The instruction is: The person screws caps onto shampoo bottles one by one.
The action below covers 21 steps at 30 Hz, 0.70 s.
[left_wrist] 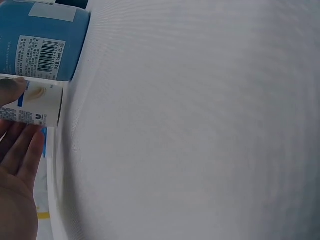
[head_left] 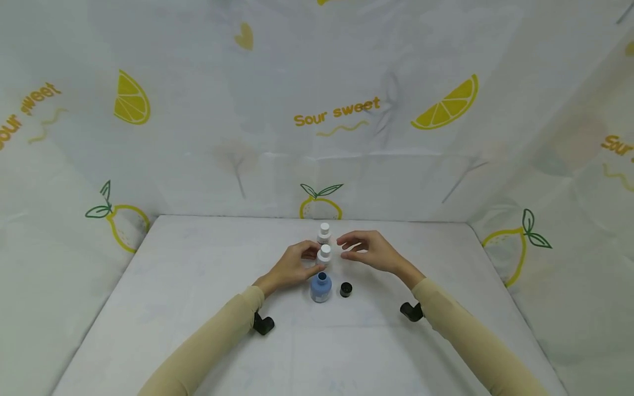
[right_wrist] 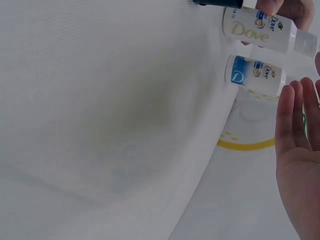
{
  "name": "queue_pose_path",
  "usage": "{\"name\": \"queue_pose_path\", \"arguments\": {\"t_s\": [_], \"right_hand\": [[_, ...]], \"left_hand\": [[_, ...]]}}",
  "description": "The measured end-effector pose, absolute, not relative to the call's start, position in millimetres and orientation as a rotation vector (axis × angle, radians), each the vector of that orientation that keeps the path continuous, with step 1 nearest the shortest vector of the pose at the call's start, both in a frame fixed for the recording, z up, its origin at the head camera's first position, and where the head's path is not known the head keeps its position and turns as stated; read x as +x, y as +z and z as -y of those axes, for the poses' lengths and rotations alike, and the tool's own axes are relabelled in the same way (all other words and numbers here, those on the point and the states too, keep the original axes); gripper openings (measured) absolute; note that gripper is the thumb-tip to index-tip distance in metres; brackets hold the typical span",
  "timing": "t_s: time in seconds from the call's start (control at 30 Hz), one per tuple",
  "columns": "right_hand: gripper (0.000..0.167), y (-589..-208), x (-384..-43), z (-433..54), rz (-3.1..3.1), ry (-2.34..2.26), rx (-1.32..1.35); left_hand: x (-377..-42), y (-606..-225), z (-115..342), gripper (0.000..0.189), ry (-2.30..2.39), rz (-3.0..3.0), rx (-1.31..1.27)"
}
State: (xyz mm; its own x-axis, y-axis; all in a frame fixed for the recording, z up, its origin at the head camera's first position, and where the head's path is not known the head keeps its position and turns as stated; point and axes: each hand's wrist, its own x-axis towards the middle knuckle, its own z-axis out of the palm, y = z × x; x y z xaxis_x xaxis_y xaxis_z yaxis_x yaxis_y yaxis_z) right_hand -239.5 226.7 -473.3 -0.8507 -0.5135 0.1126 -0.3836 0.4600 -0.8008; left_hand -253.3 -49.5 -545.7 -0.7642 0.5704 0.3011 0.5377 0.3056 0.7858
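My left hand (head_left: 292,265) holds the nearer white Dove bottle (head_left: 324,254), thumb on its near side and fingers around the far side. That bottle stands upright with its white cap on; in the right wrist view its label (right_wrist: 252,30) faces my right side. Just behind it is a second, smaller-looking white Dove bottle (head_left: 324,234) with a blue patch on its label. Right of both bottles, my right hand (head_left: 373,252) hovers with fingers extended, apart from them and holding nothing. In front stands a blue bottle (head_left: 321,291) whose neck is uncapped.
A black cap (head_left: 345,289) lies on the white table (head_left: 223,247) just right of the blue bottle. Behind the table hangs a pale curtain (head_left: 198,137) with lemon prints. A black wrist mount (head_left: 264,324) hangs under the left sleeve, another (head_left: 411,312) by the right sleeve.
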Motion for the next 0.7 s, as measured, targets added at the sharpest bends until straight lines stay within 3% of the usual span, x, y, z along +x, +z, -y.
{"name": "queue_pose_path", "arguments": {"t_s": [0.7], "right_hand": [[0.034, -488.7, -230.0, -238.7, -2.554, -1.348, -0.725]], "left_hand": [[-245.2, -541.1, 62.3, 0.050, 1.485, -2.480, 1.014]]}}
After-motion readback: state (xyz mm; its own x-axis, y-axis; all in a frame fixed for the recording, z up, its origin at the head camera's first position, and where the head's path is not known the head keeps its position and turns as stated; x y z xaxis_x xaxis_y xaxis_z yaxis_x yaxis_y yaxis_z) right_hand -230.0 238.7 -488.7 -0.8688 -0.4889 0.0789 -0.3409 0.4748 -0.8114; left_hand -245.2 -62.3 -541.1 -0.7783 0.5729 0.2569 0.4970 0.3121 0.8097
